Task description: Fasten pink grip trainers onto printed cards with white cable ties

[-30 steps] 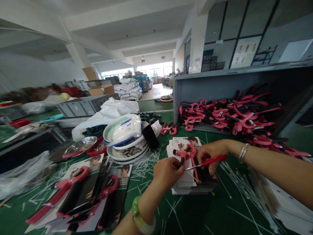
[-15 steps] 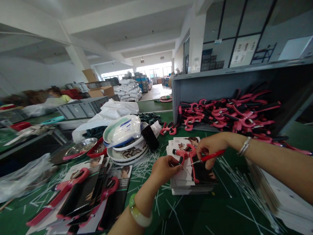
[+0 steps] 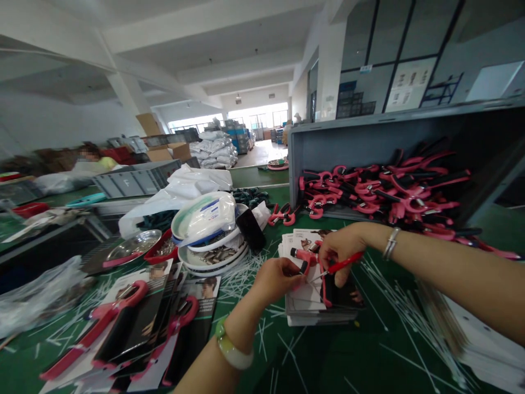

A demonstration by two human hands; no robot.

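Note:
My left hand [image 3: 281,278] is closed, its thumb and fingertips pinched at a thin white cable tie beside the pink pliers [image 3: 305,255] with black grips. The pliers lie on a printed card at the top of a card stack [image 3: 305,303]. My right hand [image 3: 338,251] is closed around a red-handled tool [image 3: 345,262], whose thin metal tip points left towards the left fingertips. Its exact kind is hard to make out. The right fingers partly cover the pliers, and some of the card shows beneath them.
A grey crate [image 3: 293,164] on its side holds many pink pliers. Carded pliers [image 3: 118,312] lie at the left, beside loose cable ties [image 3: 241,279]. Stacked bowls [image 3: 213,257] and a dark phone [image 3: 251,230] stand behind. More cards [image 3: 484,339] are at the right.
My right hand has shifted slightly left with the red-handled tool, closer to the left fingertips. My left hand and the pliers stay nearly in place.

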